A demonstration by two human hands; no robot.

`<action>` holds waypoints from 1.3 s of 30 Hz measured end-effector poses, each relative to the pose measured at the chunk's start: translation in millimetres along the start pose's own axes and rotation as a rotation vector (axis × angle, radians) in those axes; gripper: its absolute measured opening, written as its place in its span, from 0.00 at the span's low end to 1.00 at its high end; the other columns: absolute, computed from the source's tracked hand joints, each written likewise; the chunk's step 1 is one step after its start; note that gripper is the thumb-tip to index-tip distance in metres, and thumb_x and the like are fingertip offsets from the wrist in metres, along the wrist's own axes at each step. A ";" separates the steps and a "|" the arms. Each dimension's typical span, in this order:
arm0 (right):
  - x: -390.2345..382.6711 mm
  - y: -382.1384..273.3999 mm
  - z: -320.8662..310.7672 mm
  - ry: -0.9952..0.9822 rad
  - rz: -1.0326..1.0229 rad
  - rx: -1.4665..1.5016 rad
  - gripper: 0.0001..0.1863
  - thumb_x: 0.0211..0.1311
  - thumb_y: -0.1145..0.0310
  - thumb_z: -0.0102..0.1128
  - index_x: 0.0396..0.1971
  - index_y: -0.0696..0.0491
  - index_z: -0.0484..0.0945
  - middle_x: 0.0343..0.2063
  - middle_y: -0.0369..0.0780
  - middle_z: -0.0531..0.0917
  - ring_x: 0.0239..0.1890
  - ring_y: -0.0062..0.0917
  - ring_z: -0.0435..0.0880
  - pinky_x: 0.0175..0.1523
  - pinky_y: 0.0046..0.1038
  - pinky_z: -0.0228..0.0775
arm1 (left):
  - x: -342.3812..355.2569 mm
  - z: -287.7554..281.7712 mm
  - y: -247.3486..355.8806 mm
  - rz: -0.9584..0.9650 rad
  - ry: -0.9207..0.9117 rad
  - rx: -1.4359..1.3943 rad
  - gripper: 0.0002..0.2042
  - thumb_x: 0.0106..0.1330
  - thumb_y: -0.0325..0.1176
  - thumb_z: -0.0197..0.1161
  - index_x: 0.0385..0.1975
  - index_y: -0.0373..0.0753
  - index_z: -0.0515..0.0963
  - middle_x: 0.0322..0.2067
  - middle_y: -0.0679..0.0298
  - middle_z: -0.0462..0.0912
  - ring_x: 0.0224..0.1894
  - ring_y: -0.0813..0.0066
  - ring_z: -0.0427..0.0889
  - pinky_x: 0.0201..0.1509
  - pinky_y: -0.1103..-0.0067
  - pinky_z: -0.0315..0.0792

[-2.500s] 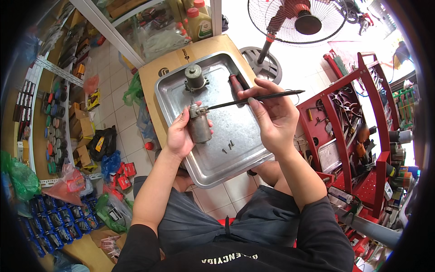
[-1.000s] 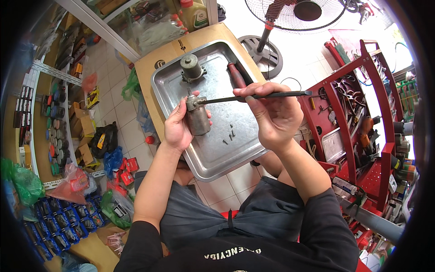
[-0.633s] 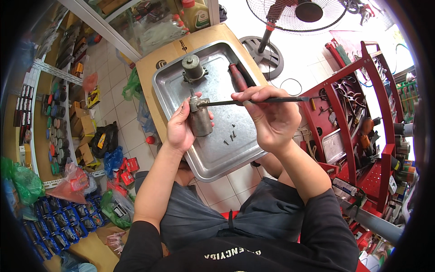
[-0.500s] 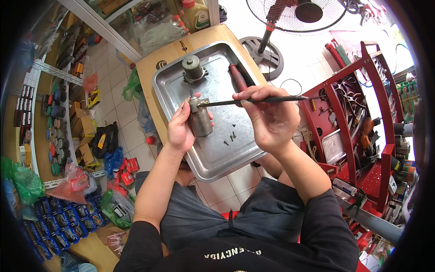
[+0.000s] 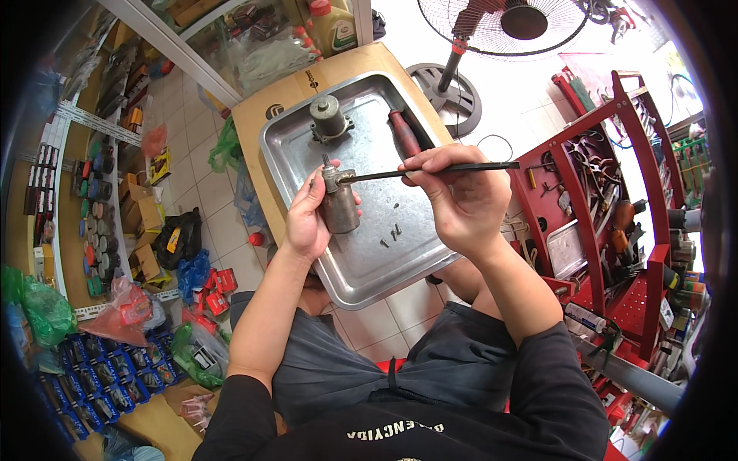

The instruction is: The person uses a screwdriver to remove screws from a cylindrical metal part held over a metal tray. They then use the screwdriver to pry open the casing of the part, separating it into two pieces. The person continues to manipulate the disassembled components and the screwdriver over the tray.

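My left hand (image 5: 306, 219) grips a dull metal cylindrical motor (image 5: 340, 212) with a splined shaft pointing up the picture. My right hand (image 5: 461, 203) pinches a long, flat-ended black rod tool (image 5: 492, 166), held crosswise, whose left end meets the fitting at the motor's top. Beneath both lies a steel tray (image 5: 361, 296). In it stand a second cylindrical part (image 5: 327, 117) with a flanged base, at the back, and a red-handled tool (image 5: 405, 135) along the right side. Several small screws (image 5: 397, 230) lie between my hands.
The tray rests on cardboard (image 5: 250, 123). A standing fan (image 5: 523, 23) is behind at right. A red tool cart (image 5: 600, 100) full of tools is at my right. Shelves (image 5: 104, 230), plastic bags (image 5: 54, 315) and boxes crowd my left; a glass cabinet (image 5: 254, 46) is at the back.
Compared with the earliest frame, the rod lies a little more level and my right fingers are more curled around it. My left hand keeps its grip on the motor. The view has shifted slightly.
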State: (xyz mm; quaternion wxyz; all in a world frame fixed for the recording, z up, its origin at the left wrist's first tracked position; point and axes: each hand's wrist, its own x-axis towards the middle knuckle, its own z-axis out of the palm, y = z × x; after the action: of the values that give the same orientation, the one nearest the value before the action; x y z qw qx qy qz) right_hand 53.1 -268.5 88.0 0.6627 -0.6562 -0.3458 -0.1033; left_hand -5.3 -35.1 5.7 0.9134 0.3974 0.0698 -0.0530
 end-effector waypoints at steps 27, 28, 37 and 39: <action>2.5 -9.0 2.0 -0.053 0.195 0.029 0.09 0.64 0.86 0.63 0.43 0.66 0.84 0.38 0.47 0.89 0.44 0.30 0.91 0.52 0.27 0.84 | -0.8 -6.1 1.8 -0.055 0.074 0.078 0.23 0.82 0.47 0.46 0.65 0.36 0.68 0.47 0.55 0.82 0.44 0.60 0.85 0.48 0.62 0.83; 4.7 -8.4 -3.2 -0.107 0.145 -0.009 0.10 0.64 0.87 0.63 0.44 0.65 0.84 0.37 0.47 0.90 0.44 0.30 0.91 0.52 0.27 0.84 | -0.7 -8.9 1.9 -0.067 0.067 0.077 0.23 0.82 0.47 0.46 0.65 0.36 0.68 0.47 0.55 0.82 0.44 0.59 0.85 0.48 0.62 0.83; 15.7 -4.2 -10.3 -0.266 0.003 0.078 0.22 0.61 0.89 0.61 0.56 0.63 0.79 0.38 0.45 0.87 0.46 0.33 0.90 0.55 0.32 0.83 | -1.0 -15.2 16.7 -0.092 -0.006 0.053 0.23 0.82 0.47 0.46 0.64 0.36 0.69 0.47 0.53 0.83 0.44 0.58 0.85 0.48 0.62 0.83; 18.9 -1.6 -13.5 -0.225 0.013 0.030 0.21 0.61 0.88 0.62 0.55 0.64 0.78 0.40 0.44 0.83 0.46 0.32 0.89 0.55 0.30 0.83 | 0.3 -14.9 18.1 -0.074 -0.031 0.068 0.23 0.82 0.46 0.46 0.64 0.36 0.69 0.47 0.53 0.83 0.44 0.59 0.85 0.48 0.62 0.83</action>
State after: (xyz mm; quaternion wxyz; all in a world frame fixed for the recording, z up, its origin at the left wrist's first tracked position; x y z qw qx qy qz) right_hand 70.5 -275.3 101.8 0.6301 -0.6557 -0.4154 -0.0195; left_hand -3.6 -11.9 8.6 0.8977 0.4247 0.0686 -0.0953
